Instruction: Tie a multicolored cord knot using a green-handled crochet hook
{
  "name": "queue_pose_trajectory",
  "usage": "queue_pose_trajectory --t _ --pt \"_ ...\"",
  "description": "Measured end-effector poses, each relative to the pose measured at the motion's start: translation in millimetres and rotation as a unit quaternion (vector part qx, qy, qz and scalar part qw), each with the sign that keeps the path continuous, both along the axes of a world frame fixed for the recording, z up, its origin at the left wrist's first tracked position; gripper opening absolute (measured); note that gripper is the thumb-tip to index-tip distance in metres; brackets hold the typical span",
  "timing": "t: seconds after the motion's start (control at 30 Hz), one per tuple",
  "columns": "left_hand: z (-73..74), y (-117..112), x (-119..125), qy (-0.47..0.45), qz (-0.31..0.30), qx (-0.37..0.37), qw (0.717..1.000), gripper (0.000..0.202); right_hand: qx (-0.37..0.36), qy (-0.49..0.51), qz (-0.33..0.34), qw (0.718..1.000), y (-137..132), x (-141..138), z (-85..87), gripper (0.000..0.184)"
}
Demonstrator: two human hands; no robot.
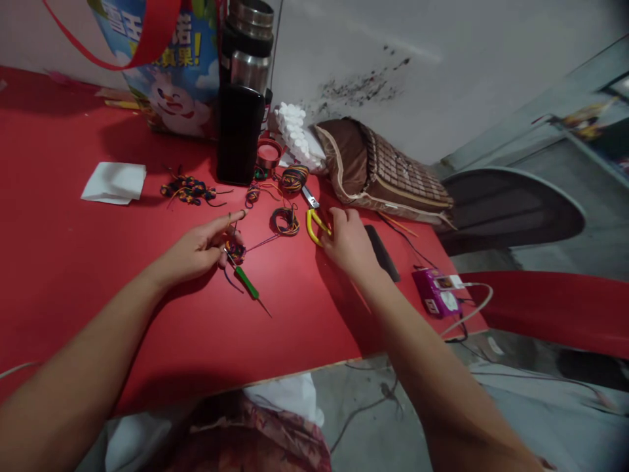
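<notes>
My left hand (201, 246) rests on the red table (73, 262), its thumb and fingers pinched on a small knot of multicoloured cord (234, 251) with the index finger stretched out. A green-handled needle tool (247, 283) lies just below that knot. My right hand (346, 239) reaches to the yellow-handled scissors (314, 219), fingers curled at the handle loops. A coil of coloured cord (285, 221) lies between my two hands.
A further cord bundle (189, 190), a white tissue (115, 182), a black box (239, 134), a steel flask (248, 39), a printed bag (171, 65), a brown cushion (378, 170), a dark phone (382, 252) and a purple device (436, 292) with cables are also on the table.
</notes>
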State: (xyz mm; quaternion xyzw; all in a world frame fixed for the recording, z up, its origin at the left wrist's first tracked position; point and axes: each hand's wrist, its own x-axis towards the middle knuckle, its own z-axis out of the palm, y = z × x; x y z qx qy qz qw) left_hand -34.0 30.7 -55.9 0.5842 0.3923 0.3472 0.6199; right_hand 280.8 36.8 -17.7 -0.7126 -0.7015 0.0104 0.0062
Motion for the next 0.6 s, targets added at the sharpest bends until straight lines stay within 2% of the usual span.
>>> queue_pose_trajectory --t 0.07,0.3,0.4,0.6 --pt "-2.3 1 0 -0.016 -0.007 -0.003 1.0 0.093 -0.043 -0.007 -0.012 0.999 12 3 7.2 0.044" --pt "-1.8 -1 1 -0.066 0.031 -0.038 0.997 0.1 -0.154 -0.012 -0.08 0.985 31 -10 18.7 0.056" --pt "0.0 1 2 -0.061 0.025 -0.05 0.997 0.099 -0.16 -0.002 -0.085 0.983 24 -7 19.2 0.055" --pt "1.0 6 1 -0.048 0.004 -0.04 0.998 0.099 -0.163 0.07 -0.07 0.982 -7 13 22.6 0.049"
